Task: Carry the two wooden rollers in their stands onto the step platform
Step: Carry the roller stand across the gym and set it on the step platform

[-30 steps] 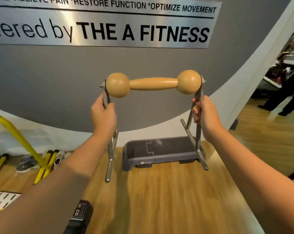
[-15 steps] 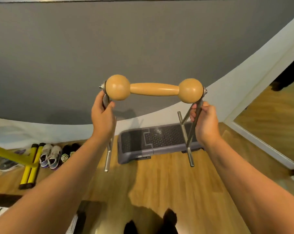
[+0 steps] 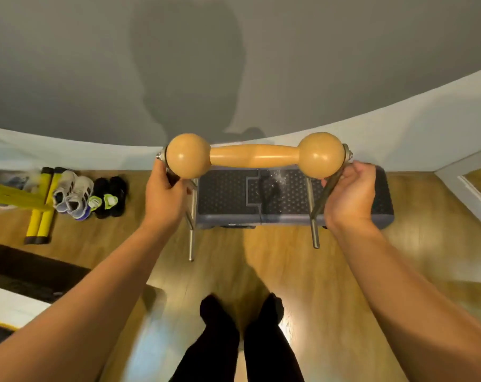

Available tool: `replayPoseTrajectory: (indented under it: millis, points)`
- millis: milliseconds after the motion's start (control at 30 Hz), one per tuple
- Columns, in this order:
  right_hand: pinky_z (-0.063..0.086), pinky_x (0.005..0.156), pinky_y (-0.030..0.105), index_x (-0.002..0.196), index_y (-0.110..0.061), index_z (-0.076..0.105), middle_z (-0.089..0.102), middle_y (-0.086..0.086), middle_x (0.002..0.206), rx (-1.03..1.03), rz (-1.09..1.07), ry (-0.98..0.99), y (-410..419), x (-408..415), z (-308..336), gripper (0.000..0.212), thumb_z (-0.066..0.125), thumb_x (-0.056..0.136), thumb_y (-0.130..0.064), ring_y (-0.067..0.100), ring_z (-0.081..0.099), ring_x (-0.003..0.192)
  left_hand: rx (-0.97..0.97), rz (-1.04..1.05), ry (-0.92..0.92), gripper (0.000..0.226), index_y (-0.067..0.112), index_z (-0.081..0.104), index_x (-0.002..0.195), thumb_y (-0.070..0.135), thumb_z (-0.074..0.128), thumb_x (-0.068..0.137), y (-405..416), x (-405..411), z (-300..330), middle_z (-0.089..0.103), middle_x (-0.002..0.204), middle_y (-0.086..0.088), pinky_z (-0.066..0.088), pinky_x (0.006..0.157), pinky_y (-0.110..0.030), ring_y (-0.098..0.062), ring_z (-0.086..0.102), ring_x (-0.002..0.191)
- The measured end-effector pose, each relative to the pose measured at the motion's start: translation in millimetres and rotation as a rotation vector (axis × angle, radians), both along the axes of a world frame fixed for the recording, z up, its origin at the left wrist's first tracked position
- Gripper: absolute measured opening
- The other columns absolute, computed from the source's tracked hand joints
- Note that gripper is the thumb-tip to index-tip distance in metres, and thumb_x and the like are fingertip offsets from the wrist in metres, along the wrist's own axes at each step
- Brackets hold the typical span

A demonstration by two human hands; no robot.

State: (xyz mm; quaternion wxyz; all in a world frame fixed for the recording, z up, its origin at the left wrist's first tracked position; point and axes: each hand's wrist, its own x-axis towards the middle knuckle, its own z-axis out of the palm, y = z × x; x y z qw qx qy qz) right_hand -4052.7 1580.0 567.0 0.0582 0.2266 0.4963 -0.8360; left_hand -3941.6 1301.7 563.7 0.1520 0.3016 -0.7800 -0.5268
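Note:
A wooden roller [image 3: 254, 155] with a ball at each end hangs in a grey metal stand [image 3: 313, 216], held in the air in front of me. My left hand [image 3: 165, 197] grips the stand's left upright just under the left ball. My right hand [image 3: 349, 194] grips the right upright under the right ball. Below and behind the stand lies the grey step platform [image 3: 228, 197] with a dotted top, on the floor against the wall. The stand's feet hang over the platform's front edge. Only one roller is in view.
Pairs of shoes [image 3: 76, 197] and yellow foam-padded bars [image 3: 40, 213] lie on the wooden floor at the left. A dark mat [image 3: 27, 271] lies lower left. My feet in black socks [image 3: 242, 312] stand just before the platform. A white door frame [image 3: 468, 188] is at the right.
I have stepped closer and the view has tilted down. The roller in its stand has come lower and now hangs right over the step platform; both hands keep their grip.

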Motion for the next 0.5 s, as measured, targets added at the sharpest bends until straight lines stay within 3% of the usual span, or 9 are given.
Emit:
replayPoseTrajectory:
  millis: [67,133,233,300,400,500]
  points:
    - [0.045,0.062,0.017,0.079,-0.031,0.054,0.06,-0.02,0.059,0.069,-0.047,-0.076,-4.7,-20.2,-40.1,0.031,0.039,0.106,-0.03,-0.004,0.058,0.055,-0.01,-0.003,-0.03,0.043,0.024,0.056,0.125,0.001,0.062,0.089,-6.9,-17.7,-45.0,0.067,0.089,0.01,0.054,0.064,-0.018,-0.01,0.065,0.078]
    - [0.045,0.061,0.018,0.076,-0.03,0.054,0.057,-0.02,0.054,0.166,-0.079,-0.157,-6.8,-38.0,-83.9,0.032,0.042,0.105,-0.03,-0.005,0.055,0.048,-0.028,-0.04,-0.066,0.042,0.014,0.056,0.129,0.001,0.065,0.09,-15.6,-34.7,-89.0,0.069,0.1,-0.004,0.054,0.067,-0.017,-0.02,0.068,0.09]
    - [0.043,0.075,0.028,0.069,-0.03,0.05,0.051,-0.016,0.053,0.285,-0.066,-0.199,-9.2,-62.0,-152.7,0.036,0.045,0.104,-0.029,-0.001,0.052,0.049,-0.074,-0.114,-0.098,0.036,0.017,0.058,0.126,0.007,0.068,0.093,-30.2,-59.2,-147.1,0.07,0.109,-0.005,0.059,0.082,-0.028,-0.02,0.069,0.103]
    - [0.044,0.076,0.028,0.074,-0.03,0.056,0.055,-0.017,0.055,0.346,-0.039,-0.216,-11.1,-74.3,-195.9,0.033,0.044,0.105,-0.029,-0.002,0.055,0.052,-0.091,-0.155,-0.081,0.036,0.017,0.058,0.126,0.006,0.068,0.094,-38.2,-75.3,-182.4,0.07,0.115,-0.003,0.056,0.091,-0.033,-0.015,0.067,0.109]
    - [0.042,0.068,0.023,0.088,-0.029,0.061,0.051,-0.016,0.055,0.426,-0.002,-0.229,-14.9,-84.6,-247.1,0.03,0.037,0.107,-0.029,0.001,0.052,0.058,-0.094,-0.174,-0.07,0.032,0.017,0.057,0.121,0.001,0.065,0.094,-46.3,-93.4,-231.7,0.067,0.112,-0.002,0.052,0.086,-0.027,-0.011,0.063,0.103]
    - [0.043,0.077,0.026,0.096,-0.032,0.06,0.051,-0.018,0.055,0.487,0.04,-0.251,-23.4,-94.3,-287.2,0.028,0.035,0.108,-0.028,0.007,0.049,0.073,-0.083,-0.17,-0.103,0.029,0.011,0.059,0.121,-0.001,0.064,0.095,-52.6,-103.5,-276.7,0.068,0.112,-0.011,0.054,0.088,-0.034,-0.024,0.065,0.106]
